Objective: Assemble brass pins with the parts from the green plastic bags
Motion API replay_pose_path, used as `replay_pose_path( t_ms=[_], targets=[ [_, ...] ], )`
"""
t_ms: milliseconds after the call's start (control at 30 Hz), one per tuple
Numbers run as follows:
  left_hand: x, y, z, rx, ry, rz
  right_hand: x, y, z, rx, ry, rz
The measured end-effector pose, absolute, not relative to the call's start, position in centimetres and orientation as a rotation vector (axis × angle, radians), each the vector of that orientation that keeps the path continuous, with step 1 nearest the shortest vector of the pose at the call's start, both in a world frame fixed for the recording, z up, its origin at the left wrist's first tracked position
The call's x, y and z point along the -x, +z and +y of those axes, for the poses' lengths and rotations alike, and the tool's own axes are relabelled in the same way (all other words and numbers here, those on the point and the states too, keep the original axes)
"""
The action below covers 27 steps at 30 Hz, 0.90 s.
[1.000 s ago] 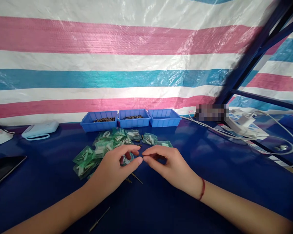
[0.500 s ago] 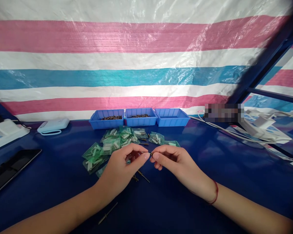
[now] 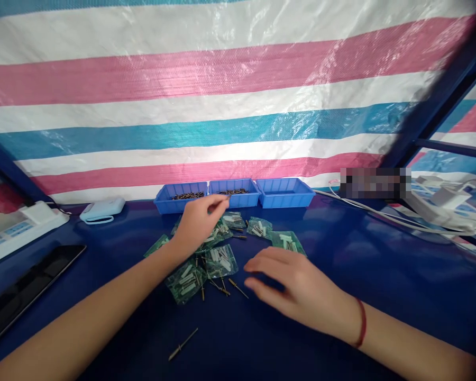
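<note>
My left hand (image 3: 203, 218) is raised over the bags at the front of the middle blue bin (image 3: 241, 200). Its thumb and forefinger are pinched together; whatever may be between them is too small to make out. To the right, my right hand (image 3: 297, 286) hovers over the table with fingers curved and apart from the thumb, holding nothing. Between the hands lie green-tinted plastic bags (image 3: 221, 260) of white plugs and thin metal pins. Loose pins like pop rivets (image 3: 238, 288) lie beside them, and a single one (image 3: 182, 345) is nearer me.
A left blue bin (image 3: 178, 203) holds many brownish metal pieces; a right bin (image 3: 287, 197) stands alongside. A black phone (image 3: 31, 288), a light-blue device (image 3: 103, 210) and a power strip (image 3: 27, 227) lie left. White cables (image 3: 384, 218) run along the right.
My hands were together, pinching a small dark piece; now they are apart. My left hand has moved up toward the middle bin, and my right hand has opened. The view has shifted slightly.
</note>
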<state>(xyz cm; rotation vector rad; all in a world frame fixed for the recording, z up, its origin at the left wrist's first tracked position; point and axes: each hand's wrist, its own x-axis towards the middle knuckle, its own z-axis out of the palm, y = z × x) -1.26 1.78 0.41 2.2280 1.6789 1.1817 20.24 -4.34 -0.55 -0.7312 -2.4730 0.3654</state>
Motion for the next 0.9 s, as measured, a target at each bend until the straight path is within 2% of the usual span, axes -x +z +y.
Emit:
replay_pose_path(
  t_ms=[167,367,467,667,900],
  targets=[
    [0.3,1.3,7.6,-2.376,1.070,1.777,-19.0,-2.0,-5.3,0.863,0.281,-2.686],
    [1.0,-0.1,2.1,-2.331,1.063,1.645,-18.8,-2.8,-4.5,0.883,0.343,-2.636],
    [1.8,-0.8,-1.8,-2.074,1.113,1.611,-19.2,-2.5,-4.0,0.934,0.533,-2.420],
    [0.3,-1.6,-4.7,-1.872,1.039,1.350,-19.6,-2.2,-3.6,0.890,1.258,-1.870],
    [-0.1,-1.5,-5.4,-1.706,1.030,1.318,-19.6,-1.5,-3.2,0.759,1.269,-1.718]
  ],
)
